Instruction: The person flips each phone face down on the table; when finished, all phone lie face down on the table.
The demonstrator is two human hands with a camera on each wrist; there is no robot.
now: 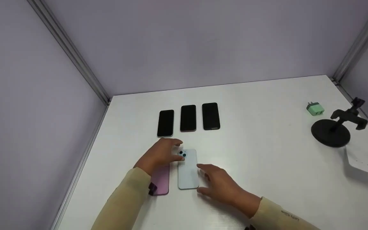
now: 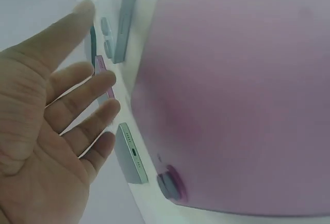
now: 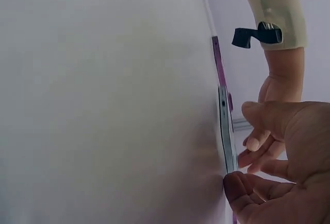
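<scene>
From the head view I logged two phones lying face down, side by side, on the white table [image 1: 267,153]: a pale blue phone [image 1: 188,171] and, touching or just beside it at its 9 o'clock, a pink phone [image 1: 161,182].

Left hand [image 1: 160,153]: it lay over the far end of the pink phone, fingers relaxed and slightly spread, fingertips reaching to the camera corner of the pale blue phone. The left wrist view showed the palm open with the fingers [image 2: 82,105] apart and nothing clasped. I could not tell whether the fingertips actually touched the pale blue phone.

Right hand [image 1: 219,185]: it lay at the 3 o'clock side of the pale blue phone, fingers loosely extended toward its long edge. In the right wrist view the thumb [image 3: 240,188] met the edge of the pale blue phone [image 3: 226,141]; the other fingers were bent but closed on nothing.

At 12 o'clock from the hands, three black phones [image 1: 188,118] lay screen up in a row, well apart from the pair. At 2 o'clock, near the table's right edge, I noted a green charger plug [image 1: 315,109], a black phone stand [image 1: 334,131] and a white card [image 1: 361,161].
</scene>
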